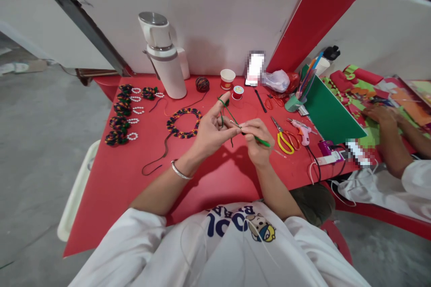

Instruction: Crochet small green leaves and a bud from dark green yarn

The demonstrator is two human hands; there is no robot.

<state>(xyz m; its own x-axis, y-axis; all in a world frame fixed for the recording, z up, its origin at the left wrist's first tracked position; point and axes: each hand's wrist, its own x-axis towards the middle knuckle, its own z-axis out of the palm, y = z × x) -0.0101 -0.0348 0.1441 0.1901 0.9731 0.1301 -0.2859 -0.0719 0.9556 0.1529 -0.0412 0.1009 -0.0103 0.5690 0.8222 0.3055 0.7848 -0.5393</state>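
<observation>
Above the red table (128,179), my left hand (212,128) is raised with green yarn (226,108) looped over the index finger, thumb and fingers pinching the strand. My right hand (257,141) is closed on a green-handled crochet hook (259,140), its metal tip meeting the yarn at my left fingertips. A crocheted multicolour ring (183,122) lies on the table just left of my left hand, with a dark cord trailing from it.
A white thermos jug (163,56), yarn ball (202,84), paper cup (228,79) and red spool (237,92) stand at the back. Several crocheted flowers with bead loops (123,114) lie at left. Yellow scissors (284,140), glue gun (302,131) and another person's arm (390,139) are at right.
</observation>
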